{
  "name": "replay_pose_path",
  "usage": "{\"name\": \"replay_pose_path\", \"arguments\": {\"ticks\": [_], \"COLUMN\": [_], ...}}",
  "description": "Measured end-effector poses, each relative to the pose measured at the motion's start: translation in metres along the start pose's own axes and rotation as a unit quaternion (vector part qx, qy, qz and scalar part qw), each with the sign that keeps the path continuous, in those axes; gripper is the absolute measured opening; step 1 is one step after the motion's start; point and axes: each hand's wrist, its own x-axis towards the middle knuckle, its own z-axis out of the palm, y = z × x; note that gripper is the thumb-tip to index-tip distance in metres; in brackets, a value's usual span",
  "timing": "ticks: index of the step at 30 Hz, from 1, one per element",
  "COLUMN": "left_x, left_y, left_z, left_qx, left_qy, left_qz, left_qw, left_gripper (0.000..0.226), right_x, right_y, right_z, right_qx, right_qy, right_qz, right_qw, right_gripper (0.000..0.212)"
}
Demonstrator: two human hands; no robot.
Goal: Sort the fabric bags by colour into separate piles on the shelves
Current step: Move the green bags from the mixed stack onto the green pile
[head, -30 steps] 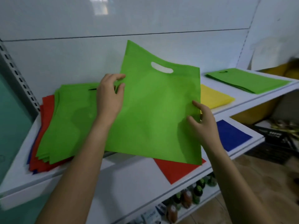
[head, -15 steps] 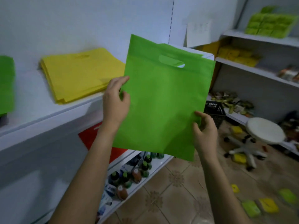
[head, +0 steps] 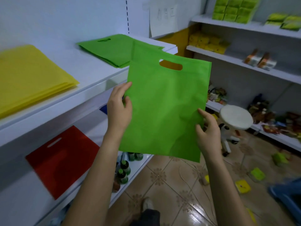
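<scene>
Swung right since half a second ago, so the green pile (head: 110,49) on the top shelf (head: 91,74) now shows just behind the green bag (head: 166,108). That bag is up in the air, upright, handle hole on top. The left hand (head: 119,108) pinches its left edge, and the right hand (head: 207,132) pinches the right edge lower down. A yellow pile (head: 29,75) sits further left, with a red bag (head: 60,159) on the lower shelf (head: 14,190).
</scene>
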Motion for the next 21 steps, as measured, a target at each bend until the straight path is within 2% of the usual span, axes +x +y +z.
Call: {"name": "replay_pose_path", "arguments": {"ticks": [9, 13, 18, 21], "left_x": [0.113, 0.155, 0.192, 0.215], "left_y": [-0.008, -0.02, -0.037, -0.048], "left_z": [0.052, 0.067, 0.069, 0.064], "left_qx": [-0.01, -0.002, 0.057, 0.104], "left_qy": [0.053, 0.054, -0.01, -0.014], "left_qz": [-0.005, -0.017, -0.089, -0.11], "left_qw": [0.999, 0.998, 0.994, 0.988], "left_gripper": [0.043, 0.044, 0.057, 0.062], "right_x": [0.14, 0.198, 0.273, 0.32], "right_y": [-0.014, -0.021, -0.037, -0.051], "right_z": [0.029, 0.041, 0.057, 0.078], "right_qx": [0.021, 0.04, 0.057, 0.051], "right_qy": [0.035, 0.03, -0.057, -0.12], "right_qz": [-0.053, -0.084, -0.081, -0.109], "right_qw": [0.998, 0.995, 0.993, 0.985], "right_gripper": [0.031, 0.035, 0.045, 0.047]}}
